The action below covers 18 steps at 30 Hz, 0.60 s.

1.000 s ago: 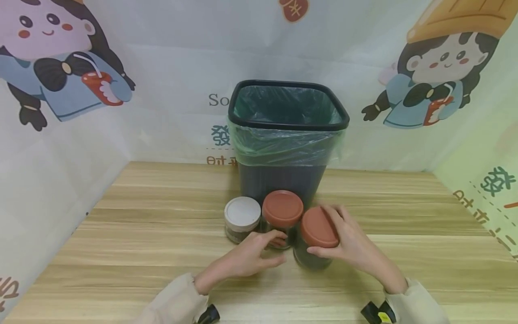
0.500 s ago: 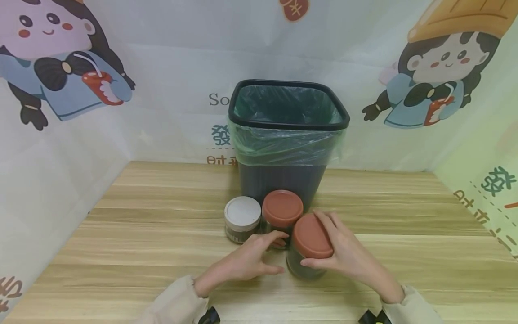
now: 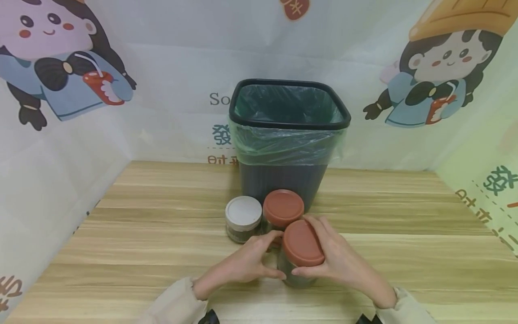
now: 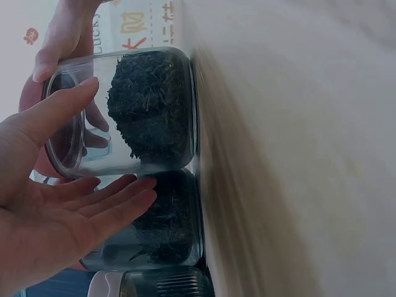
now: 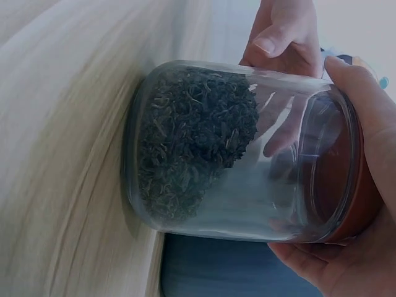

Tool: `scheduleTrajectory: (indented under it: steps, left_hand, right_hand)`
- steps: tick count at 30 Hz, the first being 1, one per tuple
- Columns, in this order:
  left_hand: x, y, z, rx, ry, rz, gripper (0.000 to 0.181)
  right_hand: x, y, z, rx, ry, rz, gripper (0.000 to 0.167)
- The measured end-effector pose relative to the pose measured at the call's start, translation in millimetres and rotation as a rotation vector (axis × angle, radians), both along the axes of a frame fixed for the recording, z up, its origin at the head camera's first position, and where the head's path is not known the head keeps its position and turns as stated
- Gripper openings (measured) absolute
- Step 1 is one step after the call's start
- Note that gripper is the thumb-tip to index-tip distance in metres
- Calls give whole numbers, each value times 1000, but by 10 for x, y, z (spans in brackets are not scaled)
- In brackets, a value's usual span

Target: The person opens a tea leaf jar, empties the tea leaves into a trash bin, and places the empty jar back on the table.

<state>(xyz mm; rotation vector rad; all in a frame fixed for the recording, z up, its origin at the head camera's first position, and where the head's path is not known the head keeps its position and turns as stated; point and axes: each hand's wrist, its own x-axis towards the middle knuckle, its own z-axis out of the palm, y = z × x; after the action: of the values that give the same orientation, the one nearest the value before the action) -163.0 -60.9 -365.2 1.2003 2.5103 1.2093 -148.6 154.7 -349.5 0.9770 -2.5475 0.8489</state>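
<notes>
A clear glass jar point(image 3: 301, 249) with a flat reddish lid point(image 3: 303, 243) stands roughly upright in front of a person at the tabletop point(image 3: 141, 225), dark dried leaves point(image 5: 192, 142) banked in its lower part with a sloping top. The right hand point(image 3: 340, 254) reaches in from the right and grips the lid, fingers over the far edge and thumb along the near side. At the jar's left, the left hand point(image 3: 251, 261) is held with thumb and fingers apart, the fingers nearly straight; whether it touches the glass cannot be told. Just behind are a second red-lidded jar point(image 3: 283, 207) and a white-lidded jar point(image 3: 243, 218), both before a dark bin point(image 3: 279, 180) with a green liner point(image 3: 283, 146).
</notes>
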Motion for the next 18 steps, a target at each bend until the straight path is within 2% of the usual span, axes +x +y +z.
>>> scheduleTrajectory:
  steps: [11,18]
  left_hand:
    - [41,-36,-13,71,-37,21,71]
    - [65,-39,-18,102,-110,43,79]
  right_hand:
    - [37,-117,-8,-11,-13,10,92]
    - [40,-198,-22,-57,17,42,85]
